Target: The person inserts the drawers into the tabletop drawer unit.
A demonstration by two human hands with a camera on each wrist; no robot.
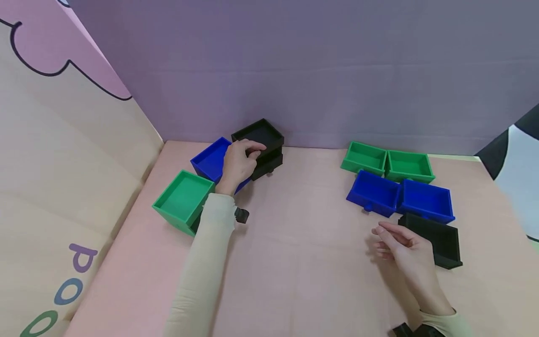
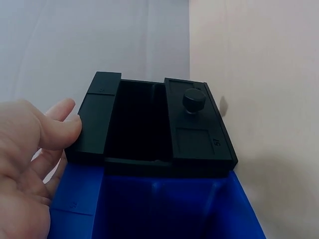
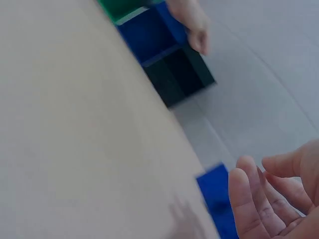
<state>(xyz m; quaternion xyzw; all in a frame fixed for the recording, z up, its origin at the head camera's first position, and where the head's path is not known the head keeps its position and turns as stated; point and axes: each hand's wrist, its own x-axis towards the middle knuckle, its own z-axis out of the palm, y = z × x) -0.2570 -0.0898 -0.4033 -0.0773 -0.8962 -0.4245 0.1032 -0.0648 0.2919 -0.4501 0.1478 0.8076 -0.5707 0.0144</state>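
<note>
Table (image 1: 303, 281), far edge: black box (image 1: 273, 152)

Sits toward the far left corner, touching or just beside the blue box (image 1: 210, 161). Looks light, stiff, slightly slippery; take hold by opposite side walls.

At left hand (image 1: 238, 164), note thumb against the side wall; impossible to confirm a grip. At right hand (image 1: 410, 252), note fingers loosely bent, holding nothing, near the right-side black tray (image 1: 442, 238).
</note>
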